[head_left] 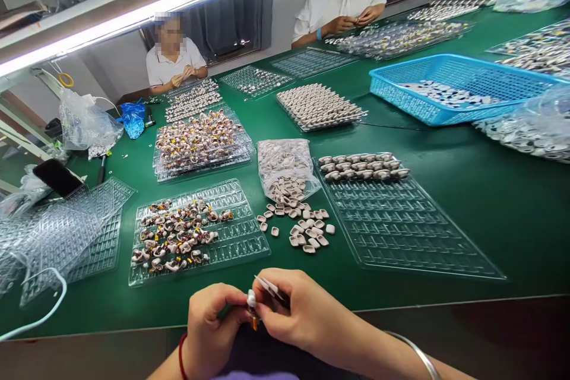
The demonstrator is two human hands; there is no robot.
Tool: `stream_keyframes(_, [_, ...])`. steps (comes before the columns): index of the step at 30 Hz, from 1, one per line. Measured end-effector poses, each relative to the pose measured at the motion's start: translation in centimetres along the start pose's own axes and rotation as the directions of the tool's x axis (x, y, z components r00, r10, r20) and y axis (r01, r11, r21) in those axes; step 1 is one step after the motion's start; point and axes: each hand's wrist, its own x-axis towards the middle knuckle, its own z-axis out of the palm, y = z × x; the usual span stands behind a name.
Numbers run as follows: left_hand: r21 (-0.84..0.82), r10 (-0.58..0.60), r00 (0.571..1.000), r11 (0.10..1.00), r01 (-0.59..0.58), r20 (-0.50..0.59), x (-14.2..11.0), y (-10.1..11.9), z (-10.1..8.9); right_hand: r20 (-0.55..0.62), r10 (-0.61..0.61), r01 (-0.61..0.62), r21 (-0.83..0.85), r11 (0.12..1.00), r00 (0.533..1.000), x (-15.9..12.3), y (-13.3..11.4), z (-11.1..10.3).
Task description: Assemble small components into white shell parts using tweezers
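Note:
My left hand [209, 323] is closed round a small white part [252, 300] with an orange tip below it, held at the table's near edge. My right hand [300, 312] pinches thin tweezers [267, 286] whose tips meet that part. Just beyond my hands lies a loose heap of small beige shells [303, 228] spilling from a clear bag [285, 166]. A clear tray [401, 228] to the right holds two rows of beige shells at its far end. On the left, a clear tray [236, 240] carries several small wired assemblies.
A green table [490, 202] bears a stack of filled trays [198, 142], empty trays [66, 237], a blue basket [458, 89] and bags of parts [534, 127]. Two people in white shirts sit across the table, handling small parts. A white cable [44, 314] loops at the near left.

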Motion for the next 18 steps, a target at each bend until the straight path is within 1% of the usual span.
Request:
stream_keyframes(3, [0.085,0.094,0.995,0.992,-0.096,0.02,0.35,0.65,-0.1,0.002,-0.001,0.001,-0.027,1.0,1.0,-0.05,-0.27,-0.1])
stream_keyframes(7, [0.173,0.121,0.991,0.976,-0.129,0.058,0.56,1.06,-0.24,0.048,0.024,-0.026,0.041,0.999,0.999,0.32,-0.03,-0.26])
stream_keyframes(11, [0.158,0.106,0.993,0.981,-0.113,0.055,0.4,1.08,-0.33,0.106,0.055,-0.066,0.112,0.991,0.993,0.62,0.25,-0.44])
stream_keyframes(15, [0.134,0.058,0.998,0.989,-0.06,0.019,-0.04,0.82,-0.23,0.108,0.057,-0.071,0.128,0.989,0.992,0.52,0.18,-0.5])
stream_keyframes(18, [0.125,0.039,0.999,0.991,-0.043,0.034,-0.35,0.56,-0.15,0.098,0.047,-0.056,0.095,0.994,0.994,0.31,0.0,-0.47])
